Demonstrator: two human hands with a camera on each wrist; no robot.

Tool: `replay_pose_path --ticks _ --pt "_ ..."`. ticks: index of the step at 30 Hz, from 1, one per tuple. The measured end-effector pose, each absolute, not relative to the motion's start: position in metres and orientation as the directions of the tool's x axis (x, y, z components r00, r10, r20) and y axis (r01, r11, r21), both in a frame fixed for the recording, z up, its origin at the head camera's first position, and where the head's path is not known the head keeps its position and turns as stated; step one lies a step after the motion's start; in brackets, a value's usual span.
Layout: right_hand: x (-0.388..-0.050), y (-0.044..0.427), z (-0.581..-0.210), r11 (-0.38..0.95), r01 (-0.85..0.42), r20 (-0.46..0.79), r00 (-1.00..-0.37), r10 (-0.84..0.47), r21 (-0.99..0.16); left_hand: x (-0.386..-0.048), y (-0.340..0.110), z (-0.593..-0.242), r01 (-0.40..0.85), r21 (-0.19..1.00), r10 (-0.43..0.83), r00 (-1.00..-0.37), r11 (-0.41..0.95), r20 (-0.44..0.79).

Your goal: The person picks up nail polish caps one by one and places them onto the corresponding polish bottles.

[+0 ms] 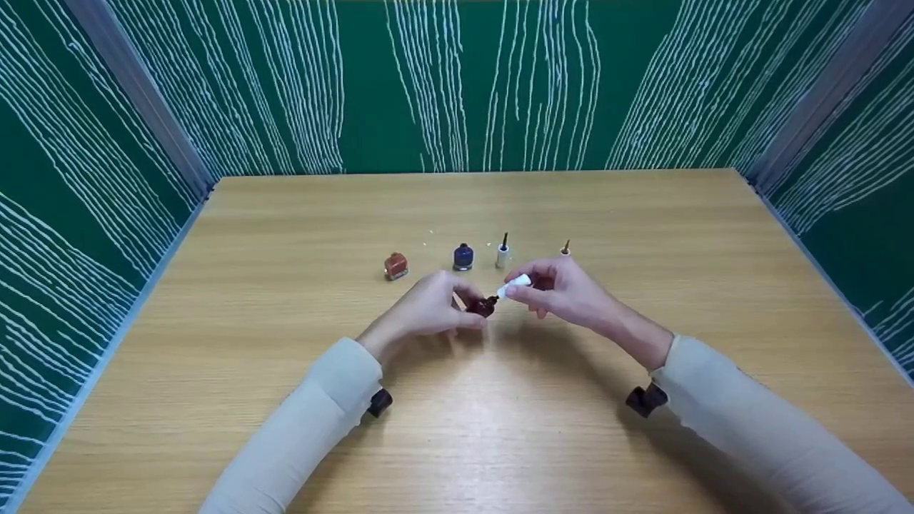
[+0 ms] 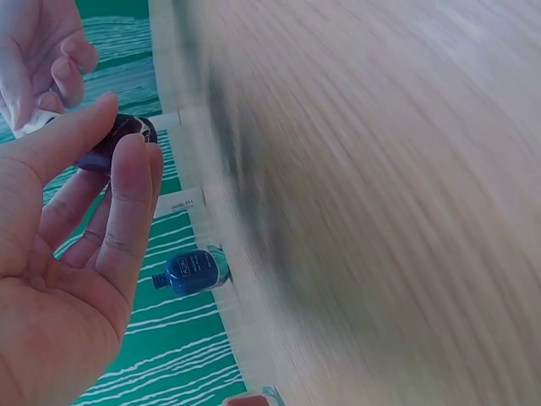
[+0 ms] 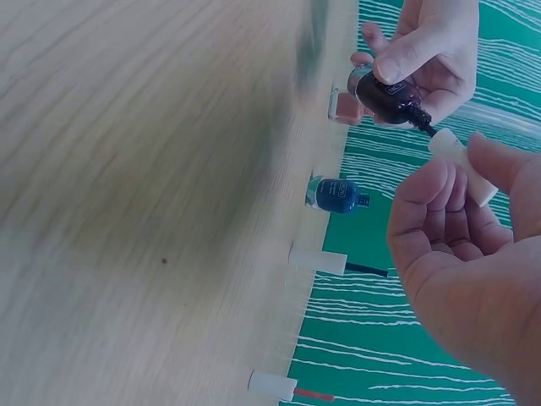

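- Bare wooden table [image 1: 457,457] is stretching between the two sleeves [image 1: 300,428], and also beyond the bottles toward the green wall [image 1: 400,86], giving a hand room to pass.
- The left hand [image 1: 435,303] and right hand [image 1: 564,293], with a dark red bottle [image 1: 480,308] and held white cap [image 1: 518,284] between them, are blocking the near-side approach.
- An orange bottle [image 1: 396,267] and blue bottle [image 1: 463,258] are standing apart, leaving a gap.
- An upright brush cap [image 1: 503,257] is narrowing the way beside the blue bottle; an orange-brushed cap [image 3: 272,386] is standing beyond the right hand.

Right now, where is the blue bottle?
In the head view, the blue bottle stands right of the orange bottle, left of an upright white cap, beyond the left hand.
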State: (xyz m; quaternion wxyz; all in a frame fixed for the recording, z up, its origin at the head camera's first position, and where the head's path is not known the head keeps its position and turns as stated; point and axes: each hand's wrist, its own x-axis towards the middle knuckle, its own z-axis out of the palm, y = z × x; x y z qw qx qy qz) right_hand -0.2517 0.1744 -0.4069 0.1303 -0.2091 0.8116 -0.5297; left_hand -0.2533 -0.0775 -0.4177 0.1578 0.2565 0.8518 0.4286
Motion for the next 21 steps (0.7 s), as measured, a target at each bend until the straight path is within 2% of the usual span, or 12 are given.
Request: replay_pose_path --ticks 14,21 --pt "-0.2502 0.1721 -0.4091 0.378 -0.245 0.030 -0.869 -0.493 -0.893 -0.2535 -0.0749 -0.4168 0.322 0.782 0.569 -0.821 0.533 -0.050" --pt "-0.2494 0.1748 -0.4065 0.373 -0.297 0.060 -0.844 -0.532 -0.879 -0.2530 -0.0756 -0.4152 0.329 0.784 0.574 -0.818 0.526 -0.043"
